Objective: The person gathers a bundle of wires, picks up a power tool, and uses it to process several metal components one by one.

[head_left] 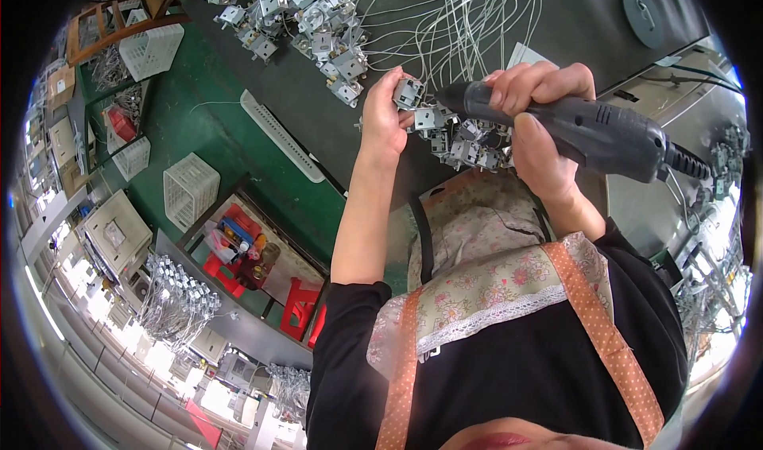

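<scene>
My left hand (pixel 387 114) holds a small boxy metal part (pixel 409 93) between its fingers, near the table's front edge. In my right hand (pixel 542 108) is a dark grey electric screwdriver (pixel 592 132), gripped around its body with the cord running off to the right. Its tapered nose points left and reaches close to the metal part; whether the bit touches it I cannot tell. Below and between my hands lies a cluster of similar metal parts (pixel 469 144). Thin pale wires (pixel 469 29) spread from the parts across the dark tabletop (pixel 572 21).
A larger heap of metal parts (pixel 322 40) lies at the table's far left. A round grey disc (pixel 642 14) rests at the far right. A white slotted strip (pixel 282 136) runs beside the table; a white crate (pixel 191 189) and red stools (pixel 299 308) stand left.
</scene>
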Demonstrator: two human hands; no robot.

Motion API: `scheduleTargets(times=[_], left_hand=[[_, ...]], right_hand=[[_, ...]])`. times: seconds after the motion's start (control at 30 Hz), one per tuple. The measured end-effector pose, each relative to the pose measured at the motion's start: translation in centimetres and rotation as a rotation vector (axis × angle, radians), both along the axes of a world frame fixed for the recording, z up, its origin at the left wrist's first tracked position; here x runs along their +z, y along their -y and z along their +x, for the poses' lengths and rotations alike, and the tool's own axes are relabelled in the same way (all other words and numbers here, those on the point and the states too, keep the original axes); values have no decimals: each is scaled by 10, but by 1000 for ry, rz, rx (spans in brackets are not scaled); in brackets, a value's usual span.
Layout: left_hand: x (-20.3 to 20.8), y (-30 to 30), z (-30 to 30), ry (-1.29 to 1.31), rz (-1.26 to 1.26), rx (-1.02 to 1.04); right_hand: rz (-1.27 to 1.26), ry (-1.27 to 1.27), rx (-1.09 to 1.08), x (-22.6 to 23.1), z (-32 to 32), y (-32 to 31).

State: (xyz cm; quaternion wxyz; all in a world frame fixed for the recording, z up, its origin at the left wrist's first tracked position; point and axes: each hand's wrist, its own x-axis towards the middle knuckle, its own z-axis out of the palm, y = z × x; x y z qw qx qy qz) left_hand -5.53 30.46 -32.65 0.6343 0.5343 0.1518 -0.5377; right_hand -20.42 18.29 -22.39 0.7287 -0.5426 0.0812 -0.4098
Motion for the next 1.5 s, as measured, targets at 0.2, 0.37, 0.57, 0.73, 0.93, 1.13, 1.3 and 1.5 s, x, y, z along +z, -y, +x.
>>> scheduleTargets(times=[0.2, 0.37, 0.57, 0.73, 0.93, 1.13, 1.3, 1.5], left_hand=[[1, 6, -7, 25, 9, 18], [8, 8, -9, 73, 13, -4], [4, 6, -9, 80, -66, -57], [8, 9, -11, 71, -5, -16], [9, 9, -12, 80, 13, -29], [7, 6, -14, 101, -33, -59], [-4, -1, -36, 886, 205, -203], [8, -11, -71, 1462, 174, -409]], right_hand=[[-34, -2, -3, -2, 4, 0], [-23, -36, -4, -3, 6, 2], [-16, -32, -9, 1, 7, 5], [-50, -86, 10, 2, 8, 6], [-44, -95, 14, 2, 11, 7], [-20, -105, 19, 5, 9, 8], [52, 65, -6, 15, 10, 10], [-107, -474, -132, -32, 51, 2]])
